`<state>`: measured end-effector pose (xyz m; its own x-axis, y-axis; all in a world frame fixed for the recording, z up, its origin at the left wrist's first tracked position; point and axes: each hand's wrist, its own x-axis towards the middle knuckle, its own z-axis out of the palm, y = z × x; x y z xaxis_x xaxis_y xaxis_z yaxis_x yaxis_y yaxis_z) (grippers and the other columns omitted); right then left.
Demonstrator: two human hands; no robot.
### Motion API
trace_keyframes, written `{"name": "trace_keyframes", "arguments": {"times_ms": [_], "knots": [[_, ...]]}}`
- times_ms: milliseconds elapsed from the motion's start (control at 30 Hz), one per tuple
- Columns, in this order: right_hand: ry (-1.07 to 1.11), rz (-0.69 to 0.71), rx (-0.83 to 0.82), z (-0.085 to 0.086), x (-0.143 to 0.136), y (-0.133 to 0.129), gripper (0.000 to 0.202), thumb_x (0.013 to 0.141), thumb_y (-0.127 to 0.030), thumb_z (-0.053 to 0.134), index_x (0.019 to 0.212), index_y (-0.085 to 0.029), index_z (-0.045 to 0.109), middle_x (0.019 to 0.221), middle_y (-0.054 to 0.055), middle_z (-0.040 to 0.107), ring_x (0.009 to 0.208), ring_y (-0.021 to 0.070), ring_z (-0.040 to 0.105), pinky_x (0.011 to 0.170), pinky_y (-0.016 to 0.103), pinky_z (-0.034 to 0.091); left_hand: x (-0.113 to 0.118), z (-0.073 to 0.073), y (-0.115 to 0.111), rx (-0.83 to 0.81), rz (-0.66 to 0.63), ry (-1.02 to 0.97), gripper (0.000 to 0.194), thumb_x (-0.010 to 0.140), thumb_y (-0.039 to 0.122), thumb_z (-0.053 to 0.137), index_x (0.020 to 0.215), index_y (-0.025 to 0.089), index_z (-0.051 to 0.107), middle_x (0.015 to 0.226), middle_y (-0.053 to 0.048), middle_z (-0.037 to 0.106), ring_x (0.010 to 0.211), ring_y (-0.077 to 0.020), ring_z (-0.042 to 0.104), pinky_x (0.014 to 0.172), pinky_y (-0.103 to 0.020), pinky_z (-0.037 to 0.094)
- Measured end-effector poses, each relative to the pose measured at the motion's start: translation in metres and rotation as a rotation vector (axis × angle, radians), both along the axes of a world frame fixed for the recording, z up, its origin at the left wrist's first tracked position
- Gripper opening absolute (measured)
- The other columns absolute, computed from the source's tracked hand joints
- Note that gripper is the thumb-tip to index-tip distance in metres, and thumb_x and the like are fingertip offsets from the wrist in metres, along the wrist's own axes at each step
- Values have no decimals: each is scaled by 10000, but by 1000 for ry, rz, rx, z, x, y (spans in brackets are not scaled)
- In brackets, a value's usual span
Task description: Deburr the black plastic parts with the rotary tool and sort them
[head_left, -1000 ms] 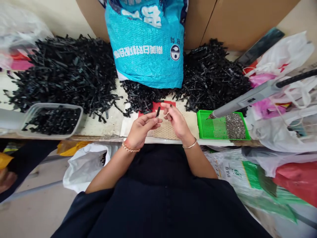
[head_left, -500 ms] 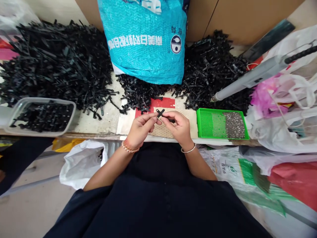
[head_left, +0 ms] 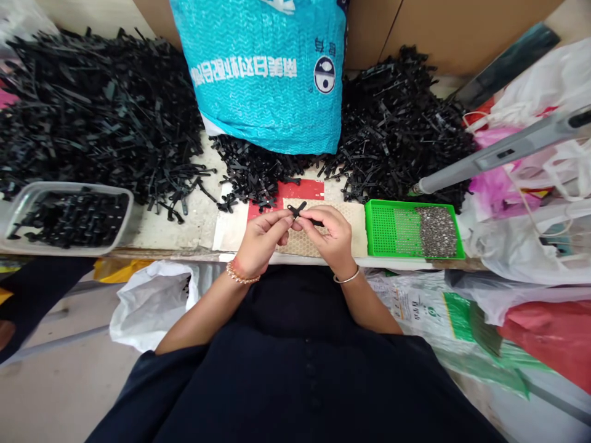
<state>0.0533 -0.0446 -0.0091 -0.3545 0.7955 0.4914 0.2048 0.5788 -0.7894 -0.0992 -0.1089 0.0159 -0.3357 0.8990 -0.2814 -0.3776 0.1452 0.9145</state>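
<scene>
Both hands meet over a beige textured mat [head_left: 305, 245] at the bench's front edge. My left hand [head_left: 268, 237] pinches the left side of a black crossed piece [head_left: 297, 209] between thumb and fingers. On the piece's right side, the thumb and forefinger of my right hand [head_left: 330, 234] are closed on it. Another black strip shows partly under the right fingers. Right of the mat lies a green perforated tray [head_left: 368, 231] with small metallic bits gathered at its right end.
Black part heaps [head_left: 101, 117] cover the back left and right [head_left: 392, 123]. Between them stands a blue bag [head_left: 263, 80]. A clear tub [head_left: 129, 215] of black parts sits left. A grey arm [head_left: 498, 151] slants in from the right. A person's dark sleeve or leg is far left.
The view has shifted slightly. My right fingers have moved a little around the crossed piece, which both hands still hold. The grey arm at the right appears at a different angle.
</scene>
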Motion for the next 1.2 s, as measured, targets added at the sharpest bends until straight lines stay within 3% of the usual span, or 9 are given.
{"name": "trace_keyframes", "arguments": {"times_ms": [533,667,900,1200], "knots": [[1,-14,57,-12,-4,0,223,1035,-289,653,1175,-283,826,1082,66,784,1010,187,753,929,395,669,1,-7,5,12,-22,39,194,760,360,838,778,177,776,739,-33,719,520,-79,429,503,-251,366],[-5,-29,3,-14,-3,-3,231,1029,-318,652,1187,-296,818,1047,61,772,973,191,744,893,400,672,2,-6,6,23,-16,50,196,768,360,838,762,179,762,713,-22,703,514,-77,420,499,-247,360],[76,-69,10,-12,-1,-2,124,1000,-370,716,980,-285,804,962,47,811,915,204,755,840,409,669,5,-4,5,-14,1,5,263,721,365,866,885,171,798,709,-17,711,513,-84,435,505,-257,359],[-1,-14,6,-16,1,-1,161,1027,-382,685,1021,-280,808,1005,56,821,969,208,755,919,425,650,3,-5,6,-22,9,-16,252,711,373,872,797,169,753,709,-26,711,511,-76,421,506,-254,345]]}}
